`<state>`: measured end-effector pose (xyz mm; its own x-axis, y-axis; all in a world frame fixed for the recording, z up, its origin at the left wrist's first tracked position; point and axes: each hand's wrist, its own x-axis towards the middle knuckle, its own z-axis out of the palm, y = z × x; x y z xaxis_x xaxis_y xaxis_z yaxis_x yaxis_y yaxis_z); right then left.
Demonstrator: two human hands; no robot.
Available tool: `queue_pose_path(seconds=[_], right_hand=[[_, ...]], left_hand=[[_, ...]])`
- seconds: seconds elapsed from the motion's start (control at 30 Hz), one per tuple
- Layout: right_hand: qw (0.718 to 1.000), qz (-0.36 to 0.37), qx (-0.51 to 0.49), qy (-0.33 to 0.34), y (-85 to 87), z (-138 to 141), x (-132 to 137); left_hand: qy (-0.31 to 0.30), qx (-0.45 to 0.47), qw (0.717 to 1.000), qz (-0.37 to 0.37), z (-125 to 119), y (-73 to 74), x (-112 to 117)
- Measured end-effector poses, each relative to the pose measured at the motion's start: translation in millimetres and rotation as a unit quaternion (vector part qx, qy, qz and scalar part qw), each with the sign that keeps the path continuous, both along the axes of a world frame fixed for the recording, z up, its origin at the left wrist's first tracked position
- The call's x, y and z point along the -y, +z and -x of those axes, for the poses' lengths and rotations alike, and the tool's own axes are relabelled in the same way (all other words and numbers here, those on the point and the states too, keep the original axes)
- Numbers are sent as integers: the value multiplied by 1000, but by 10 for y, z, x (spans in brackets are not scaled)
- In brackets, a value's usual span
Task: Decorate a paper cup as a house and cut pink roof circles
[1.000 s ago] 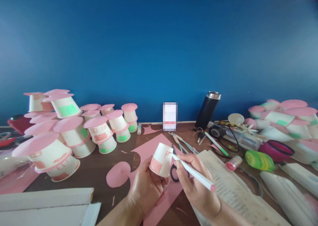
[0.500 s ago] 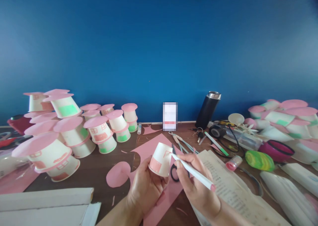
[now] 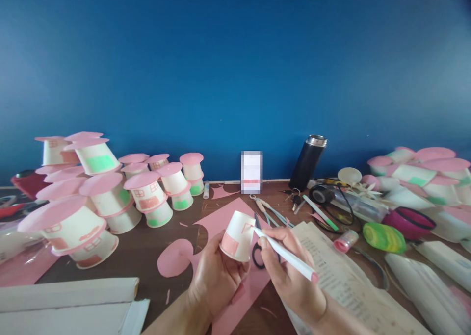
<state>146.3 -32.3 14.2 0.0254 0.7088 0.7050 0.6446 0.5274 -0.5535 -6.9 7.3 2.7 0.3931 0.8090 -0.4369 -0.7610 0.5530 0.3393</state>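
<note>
My left hand point(image 3: 217, 276) is closed around a white paper cup point(image 3: 241, 234), tilted with its wider rim downward. The cup bears a filled pink patch low on its side and thin pink lines near its upper right. In my right hand point(image 3: 290, 271) a white marker point(image 3: 287, 254) with a pink end is pinched, its tip at or very near those lines. Behind the cup, partly covered by it and my fingers, dark-handled scissors point(image 3: 258, 256) lie on a pink paper sheet point(image 3: 221, 222). A cut pink disc point(image 3: 174, 259) rests left of my left hand.
Stacked cups with pink disc tops point(image 3: 143, 193) stand on the left, and more cups point(image 3: 430, 178) lie at the far right. A black bottle point(image 3: 307, 163), pliers point(image 3: 270, 210), a green-ended marker point(image 3: 320, 212) and a printed paper point(image 3: 331, 271) occupy the middle and right.
</note>
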Motion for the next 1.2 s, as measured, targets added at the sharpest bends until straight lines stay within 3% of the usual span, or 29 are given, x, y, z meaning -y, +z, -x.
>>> queue_pose_path(seconds=[1.2], right_hand=[[1000,11,8,8,-15,-2,24]], left_hand=[[8,-5,1000,-10,-2,-29,-12]])
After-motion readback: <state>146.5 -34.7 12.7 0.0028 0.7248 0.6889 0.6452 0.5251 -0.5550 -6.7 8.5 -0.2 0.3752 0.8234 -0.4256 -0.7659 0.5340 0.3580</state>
